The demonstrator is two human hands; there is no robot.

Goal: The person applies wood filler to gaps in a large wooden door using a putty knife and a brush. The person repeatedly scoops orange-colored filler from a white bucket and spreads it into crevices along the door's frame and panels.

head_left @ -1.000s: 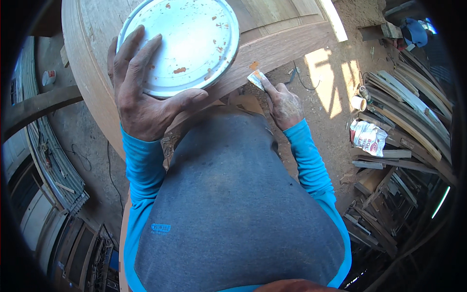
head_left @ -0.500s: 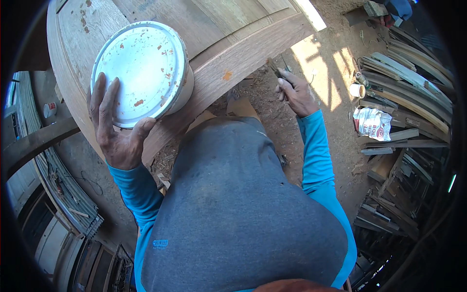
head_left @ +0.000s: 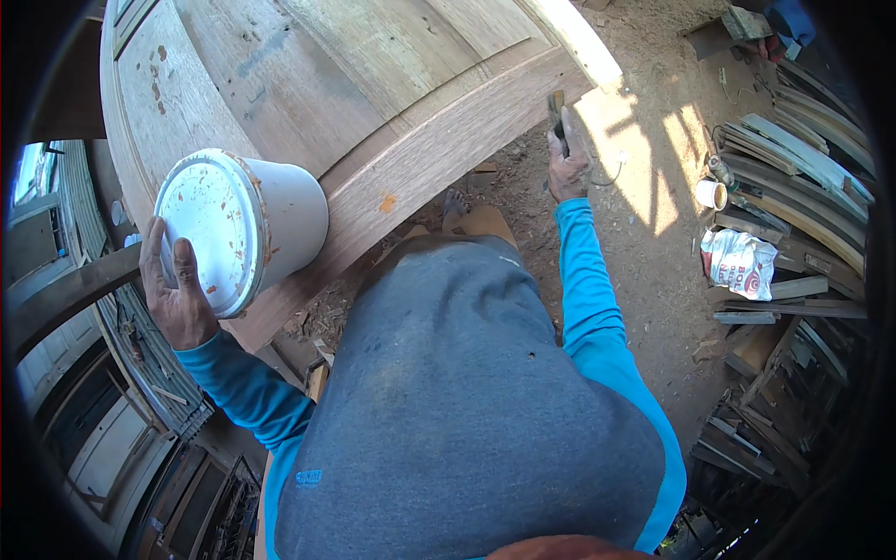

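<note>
A white bucket (head_left: 291,213) leans over on the wooden panelled door (head_left: 308,65), its lid (head_left: 207,233) toward me and the left. Orange-brown specks and smears mark the lid and its rim. My left hand (head_left: 179,294) grips the lid's near-left edge, thumb on top. In my right hand (head_left: 568,166), held by the door's right end, is a small flat dark tool with a tan tip (head_left: 557,99). Its exact kind is hard to make out. An orange patch (head_left: 387,203) shows on the door's near rail.
Stacked curved timber (head_left: 803,177) lies to the right, by a white printed sack (head_left: 739,264) and a small white cup (head_left: 711,194). Another person's hand (head_left: 773,47) shows at the upper right. Long strips (head_left: 140,345) and a dark curved beam (head_left: 75,285) stand at left.
The bucket has tipped over toward the left and nearer me, so its side now shows. My left hand moved with it. My right hand has moved forward to the door's end, tool pointing away.
</note>
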